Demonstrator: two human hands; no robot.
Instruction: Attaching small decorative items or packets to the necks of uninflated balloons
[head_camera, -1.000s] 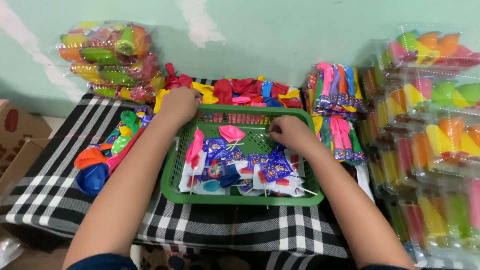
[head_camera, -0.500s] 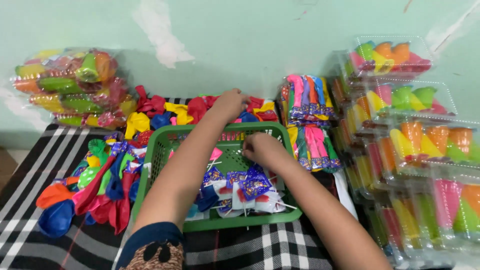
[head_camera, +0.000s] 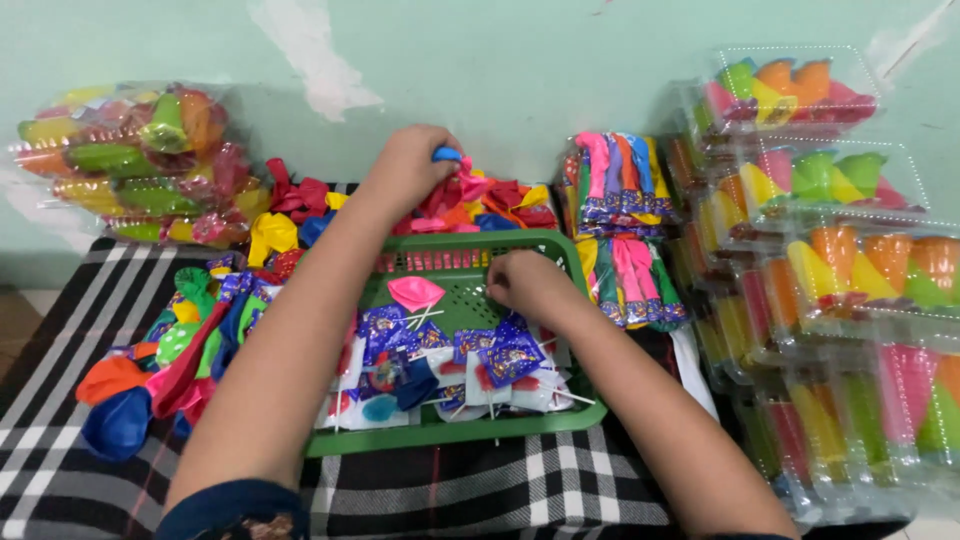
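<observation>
Pinching a blue balloon (head_camera: 447, 154), left hand (head_camera: 410, 170) fingers curl around it.

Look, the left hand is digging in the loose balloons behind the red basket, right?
Not quite: the basket is green, not red. The head view shows the left hand in the loose balloons just behind it.
</observation>
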